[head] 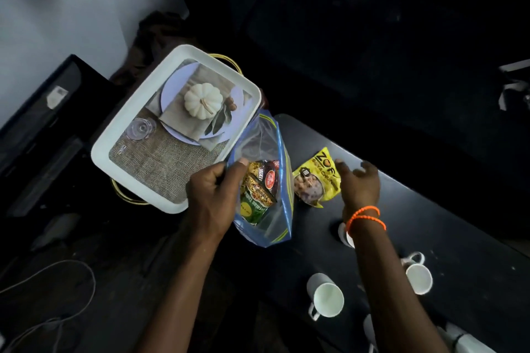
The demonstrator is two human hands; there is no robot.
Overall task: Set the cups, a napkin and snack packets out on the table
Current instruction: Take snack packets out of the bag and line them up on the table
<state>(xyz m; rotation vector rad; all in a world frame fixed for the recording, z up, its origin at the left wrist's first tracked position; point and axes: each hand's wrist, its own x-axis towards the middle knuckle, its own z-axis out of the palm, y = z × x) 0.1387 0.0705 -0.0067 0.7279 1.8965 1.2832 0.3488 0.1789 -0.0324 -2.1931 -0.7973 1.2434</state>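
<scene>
Left hand (210, 195) pinches the bag (263, 180) mouth open while the spread, empty right hand (358, 183) sets a yellow packet (317, 178) near the desk (430, 223) end (best laid flat, clear of the cups (327, 295)).

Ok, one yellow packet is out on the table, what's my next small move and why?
Probably let go of the yellow packet and reach your right hand into the zip bag, which your left hand holds open: a red packet and a green packet are still inside.
</scene>
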